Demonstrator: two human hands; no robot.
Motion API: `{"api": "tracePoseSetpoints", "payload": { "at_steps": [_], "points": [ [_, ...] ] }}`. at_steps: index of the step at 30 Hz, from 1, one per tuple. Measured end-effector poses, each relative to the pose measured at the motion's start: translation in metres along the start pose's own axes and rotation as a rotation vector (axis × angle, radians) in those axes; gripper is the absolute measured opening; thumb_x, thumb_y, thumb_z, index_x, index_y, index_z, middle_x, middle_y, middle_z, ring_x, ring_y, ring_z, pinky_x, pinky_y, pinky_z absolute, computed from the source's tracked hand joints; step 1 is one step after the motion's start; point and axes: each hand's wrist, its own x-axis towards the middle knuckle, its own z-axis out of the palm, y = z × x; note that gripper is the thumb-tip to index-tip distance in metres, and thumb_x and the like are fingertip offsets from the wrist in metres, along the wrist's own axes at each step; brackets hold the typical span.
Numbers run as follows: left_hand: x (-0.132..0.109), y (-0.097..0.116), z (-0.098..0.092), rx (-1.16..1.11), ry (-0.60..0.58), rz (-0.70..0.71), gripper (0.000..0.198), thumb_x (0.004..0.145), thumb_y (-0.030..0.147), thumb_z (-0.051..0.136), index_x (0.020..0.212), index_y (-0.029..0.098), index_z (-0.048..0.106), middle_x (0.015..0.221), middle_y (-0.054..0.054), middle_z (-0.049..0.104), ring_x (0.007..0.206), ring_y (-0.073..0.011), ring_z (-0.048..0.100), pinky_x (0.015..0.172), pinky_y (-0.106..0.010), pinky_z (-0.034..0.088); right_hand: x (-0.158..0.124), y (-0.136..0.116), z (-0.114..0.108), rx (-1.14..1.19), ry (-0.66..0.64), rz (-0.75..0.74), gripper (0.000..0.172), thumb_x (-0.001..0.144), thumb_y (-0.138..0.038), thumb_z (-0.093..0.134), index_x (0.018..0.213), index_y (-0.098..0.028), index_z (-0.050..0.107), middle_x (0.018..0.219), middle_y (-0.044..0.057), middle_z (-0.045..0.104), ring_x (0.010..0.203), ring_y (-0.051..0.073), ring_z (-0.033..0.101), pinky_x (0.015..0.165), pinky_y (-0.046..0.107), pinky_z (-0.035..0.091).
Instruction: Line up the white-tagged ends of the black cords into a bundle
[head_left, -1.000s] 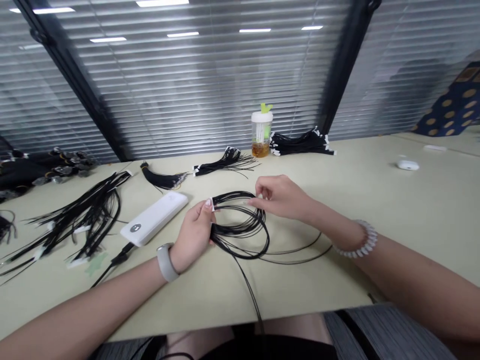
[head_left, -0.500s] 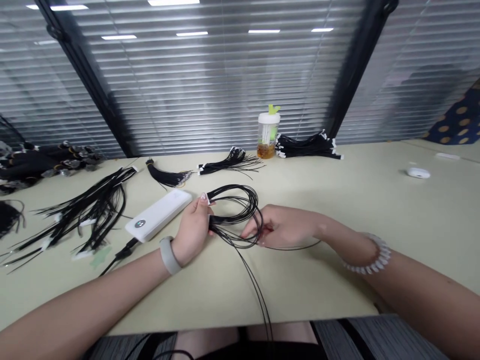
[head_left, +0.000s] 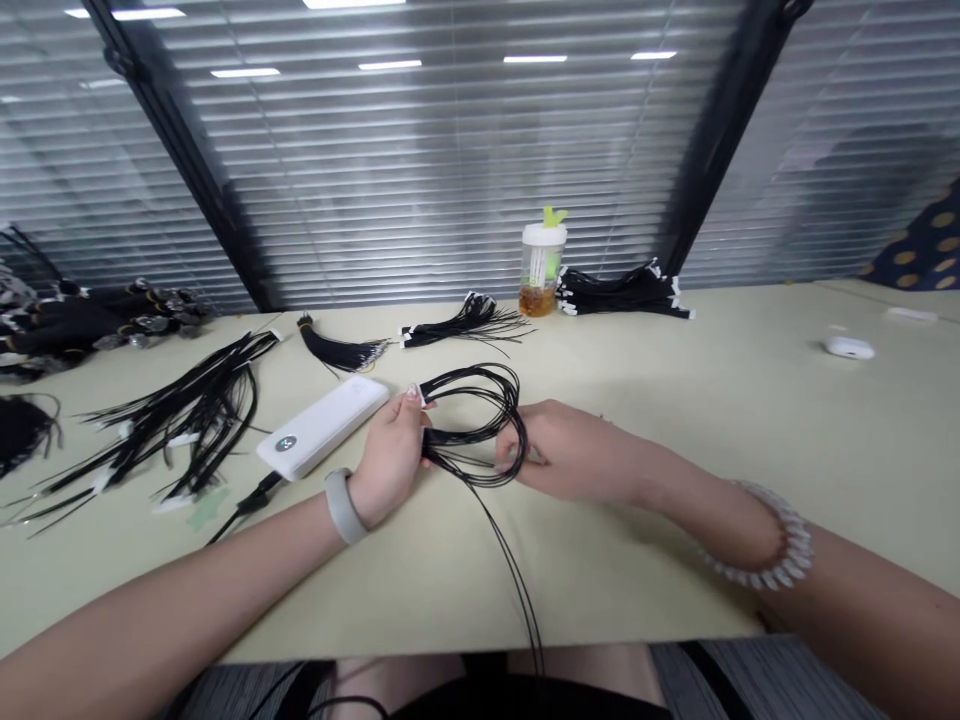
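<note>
My left hand (head_left: 390, 460) grips a bundle of thin black wires (head_left: 472, 425) near its white-tagged ends, just beside a white power bank (head_left: 322, 427). The wires form a loose loop above the table, and several long strands hang down past the table's front edge. My right hand (head_left: 570, 452) is at the loop's right side, with its fingers curled around the strands. Part of the loop is hidden behind those fingers.
A pale table (head_left: 712, 400) holds several black wire bundles (head_left: 180, 420) at left and more (head_left: 619, 293) at the back, near a plastic cup with amber liquid (head_left: 541, 270). A white earbud case (head_left: 850, 347) lies at right. Window blinds stand behind.
My right hand has moved down from above the loop and closed on its right side. The strands trailing right are gone from the table, and the loop is smaller.
</note>
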Motion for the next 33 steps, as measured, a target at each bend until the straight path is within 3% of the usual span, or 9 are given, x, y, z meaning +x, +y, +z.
{"api": "tracePoseSetpoints", "payload": {
  "at_steps": [3, 9, 13, 17, 19, 23, 25, 29, 33],
  "points": [
    [0.000, 0.000, 0.000, -0.008, 0.001, 0.001, 0.035, 0.088, 0.042, 0.042, 0.067, 0.016, 0.051, 0.046, 0.005, 0.039, 0.033, -0.0067, 0.034, 0.030, -0.019, 0.027, -0.001, -0.003, 0.001, -0.081, -0.057, 0.026, 0.018, 0.075, -0.009, 0.046, 0.072, -0.019, 0.060, 0.072, -0.001, 0.063, 0.067, 0.013, 0.056, 0.059, 0.022, 0.036],
    [0.000, -0.001, 0.000, -0.010, -0.015, 0.015, 0.039, 0.086, 0.048, 0.043, 0.066, 0.016, 0.050, 0.049, 0.005, 0.041, 0.034, -0.0062, 0.034, 0.030, -0.019, 0.028, -0.001, -0.005, -0.002, -0.181, -0.024, 0.104, 0.022, 0.081, -0.011, 0.041, 0.082, -0.021, 0.061, 0.083, 0.001, 0.067, 0.074, 0.017, 0.060, 0.060, 0.025, 0.037],
    [-0.001, 0.002, 0.001, 0.009, -0.008, -0.014, 0.037, 0.086, 0.047, 0.043, 0.071, 0.015, 0.053, 0.050, 0.005, 0.040, 0.036, -0.0074, 0.036, 0.030, -0.019, 0.028, -0.004, -0.011, -0.006, -0.444, -0.074, 0.150, 0.020, 0.079, -0.007, 0.044, 0.083, -0.019, 0.060, 0.069, 0.005, 0.065, 0.059, 0.019, 0.058, 0.048, 0.026, 0.029],
    [-0.001, 0.004, 0.001, -0.005, -0.004, -0.066, 0.033, 0.087, 0.044, 0.043, 0.072, 0.016, 0.052, 0.052, 0.004, 0.041, 0.036, -0.0078, 0.035, 0.029, -0.020, 0.027, -0.010, -0.014, -0.014, -0.611, 0.093, 0.334, 0.018, 0.076, -0.006, 0.048, 0.086, -0.015, 0.059, 0.055, 0.007, 0.059, 0.049, 0.020, 0.053, 0.045, 0.028, 0.028],
    [0.001, 0.003, 0.001, -0.024, 0.006, -0.086, 0.031, 0.087, 0.043, 0.042, 0.072, 0.017, 0.052, 0.052, 0.004, 0.041, 0.036, -0.0081, 0.035, 0.029, -0.021, 0.026, -0.011, -0.011, -0.021, -0.514, 0.317, 0.364, 0.014, 0.079, -0.011, 0.048, 0.086, -0.016, 0.059, 0.063, 0.008, 0.062, 0.055, 0.021, 0.056, 0.049, 0.030, 0.035],
    [0.003, -0.001, 0.000, -0.039, 0.012, -0.084, 0.032, 0.086, 0.045, 0.044, 0.071, 0.018, 0.051, 0.052, 0.004, 0.039, 0.037, -0.0086, 0.035, 0.029, -0.020, 0.025, -0.011, -0.005, -0.032, 0.029, 0.748, 0.069, 0.015, 0.084, -0.020, 0.049, 0.093, -0.020, 0.061, 0.102, 0.007, 0.062, 0.093, 0.022, 0.059, 0.074, 0.035, 0.049],
    [0.003, -0.002, 0.000, -0.037, -0.011, -0.078, 0.034, 0.085, 0.046, 0.044, 0.069, 0.018, 0.050, 0.054, 0.003, 0.041, 0.038, -0.0084, 0.035, 0.029, -0.020, 0.025, -0.009, -0.005, -0.032, 0.379, 0.835, 0.036, 0.019, 0.089, -0.026, 0.044, 0.100, -0.022, 0.058, 0.093, 0.004, 0.062, 0.083, 0.017, 0.061, 0.076, 0.035, 0.051],
    [-0.001, 0.000, 0.000, 0.032, -0.082, -0.015, 0.039, 0.086, 0.048, 0.042, 0.063, 0.018, 0.046, 0.050, 0.004, 0.039, 0.036, -0.0071, 0.032, 0.032, -0.020, 0.028, 0.000, -0.003, -0.020, 0.844, 0.740, 0.153, 0.038, 0.090, -0.027, 0.042, 0.127, -0.026, 0.034, 0.071, -0.005, 0.058, 0.046, 0.007, 0.050, 0.065, 0.032, 0.054],
    [-0.008, 0.005, 0.000, 0.135, -0.200, 0.024, 0.039, 0.086, 0.049, 0.041, 0.064, 0.018, 0.046, 0.043, 0.006, 0.038, 0.032, -0.0075, 0.032, 0.032, -0.020, 0.027, 0.009, 0.005, 0.000, 0.837, 0.458, 0.254, 0.010, 0.085, -0.022, 0.045, 0.091, -0.017, 0.051, 0.068, -0.002, 0.057, 0.055, 0.009, 0.055, 0.059, 0.026, 0.049]
  ]
}}
